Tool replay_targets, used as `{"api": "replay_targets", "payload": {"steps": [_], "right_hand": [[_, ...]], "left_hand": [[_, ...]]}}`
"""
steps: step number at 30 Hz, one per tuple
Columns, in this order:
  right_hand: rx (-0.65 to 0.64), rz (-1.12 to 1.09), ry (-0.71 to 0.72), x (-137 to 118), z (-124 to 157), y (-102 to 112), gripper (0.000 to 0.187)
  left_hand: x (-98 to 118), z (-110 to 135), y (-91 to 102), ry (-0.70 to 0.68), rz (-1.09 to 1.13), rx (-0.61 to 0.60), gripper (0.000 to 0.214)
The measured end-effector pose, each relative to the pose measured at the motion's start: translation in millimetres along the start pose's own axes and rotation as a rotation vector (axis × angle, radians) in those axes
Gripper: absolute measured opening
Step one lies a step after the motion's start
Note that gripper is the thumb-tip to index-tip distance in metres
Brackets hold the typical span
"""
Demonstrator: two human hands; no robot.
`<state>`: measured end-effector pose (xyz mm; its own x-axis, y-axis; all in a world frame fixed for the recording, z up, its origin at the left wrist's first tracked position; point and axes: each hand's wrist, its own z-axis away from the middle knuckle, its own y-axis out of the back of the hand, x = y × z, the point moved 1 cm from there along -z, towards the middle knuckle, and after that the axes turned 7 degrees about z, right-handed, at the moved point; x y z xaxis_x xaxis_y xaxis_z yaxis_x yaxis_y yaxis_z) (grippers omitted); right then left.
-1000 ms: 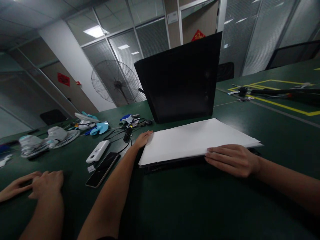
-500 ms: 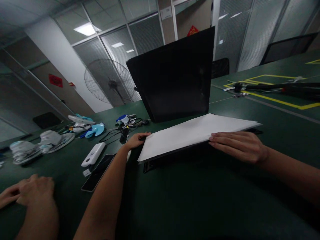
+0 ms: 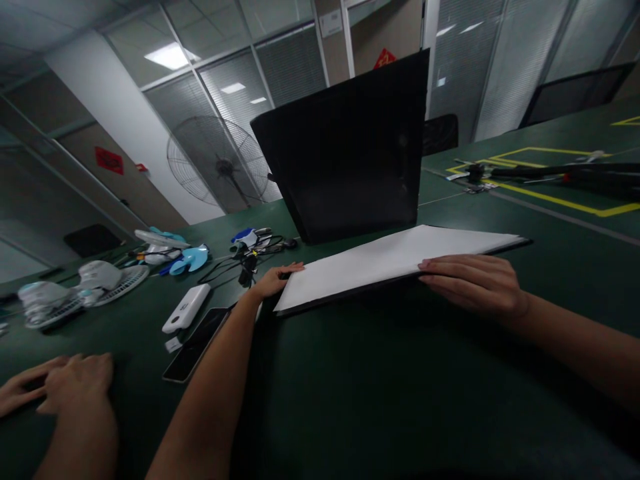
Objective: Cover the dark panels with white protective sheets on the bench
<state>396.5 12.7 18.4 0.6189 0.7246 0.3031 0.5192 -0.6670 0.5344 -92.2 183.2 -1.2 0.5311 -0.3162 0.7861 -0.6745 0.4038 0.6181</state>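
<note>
In head view, found white paper (image 3: 360, 263), smooth on top, with dark backing (image 3: 325, 300) along its near edge. Located over green table (image 3: 380, 400), just in front of upright black panel (image 3: 350, 147). Noted red sign (image 3: 385, 59) behind, with marks too small to read. Aligned left to right on long axis, right end higher in view. Gripped at left edge by left hand (image 3: 271, 283), at near edge by right hand (image 3: 475, 283)

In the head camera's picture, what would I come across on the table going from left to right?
Another person's hands, white device, the wearer's left hand at the white sheet's left edge, the right hand at its near edge.
</note>
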Motion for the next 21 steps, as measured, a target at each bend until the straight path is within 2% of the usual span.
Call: {"api": "replay_targets", "payload": {"steps": [4,7,10,14,18,21], "right_hand": [[-0.006,-0.024,-0.045,0,1,-11,0.051],[-0.035,-0.021,-0.007,0,2,-15,0.05],[-0.043,0.022,0.012,0,4,-15,0.042],[-0.032,0.111,0.011,-3,3,-12,0.03],[-0.064,0.22,-0.008,-1,-12,-2,0.027],[-0.092,0.313,-0.059,2,-34,19,0.02]], "left_hand": [[5,2,-1.9,0.013,0.015,0.034,0.057],[2,2,-1.8,-0.014,0.027,0.044,0.058],[0,2,-1.0,-0.044,0.036,0.036,0.059],[-3,2,-1.0,-0.008,0.015,0.044,0.057],[-11,2,-1.9,-0.004,0.027,0.168,0.08],[-20,5,-2.9,0.013,-0.069,0.305,0.089]]}}
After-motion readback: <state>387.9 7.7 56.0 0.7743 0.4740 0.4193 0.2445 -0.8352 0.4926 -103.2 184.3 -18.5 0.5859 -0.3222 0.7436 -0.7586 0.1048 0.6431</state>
